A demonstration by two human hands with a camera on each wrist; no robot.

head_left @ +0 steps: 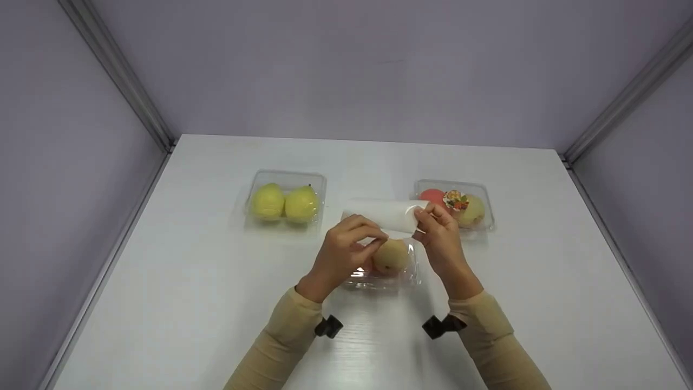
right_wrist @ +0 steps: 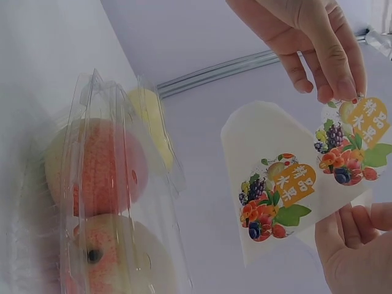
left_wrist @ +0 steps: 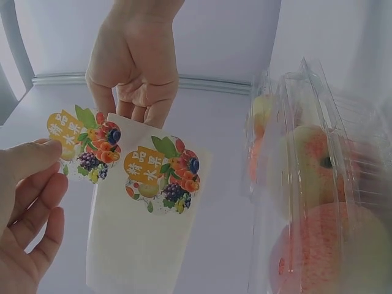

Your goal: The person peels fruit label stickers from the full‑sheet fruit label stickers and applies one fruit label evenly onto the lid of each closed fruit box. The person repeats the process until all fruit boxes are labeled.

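Two fruit stickers carry print. Each shows an orange patch with pale Chinese characters, apparently 精品水果, above a printed cluster of grapes, berries and leaves.

Sticker one (left_wrist: pixel 161 174), centre of the left wrist view, sits on the white backing sheet (left_wrist: pixel 138 245).

Sticker two (left_wrist: pixel 82 142), upper left of that view, is lifted off the sheet's edge, pinched by the left hand (left_wrist: pixel 24 202).

Head view: a third sticker (head_left: pixel 456 199) on the right-hand box (head_left: pixel 487 216), its print too small to read.

No numbers, no brand marks elsewhere.
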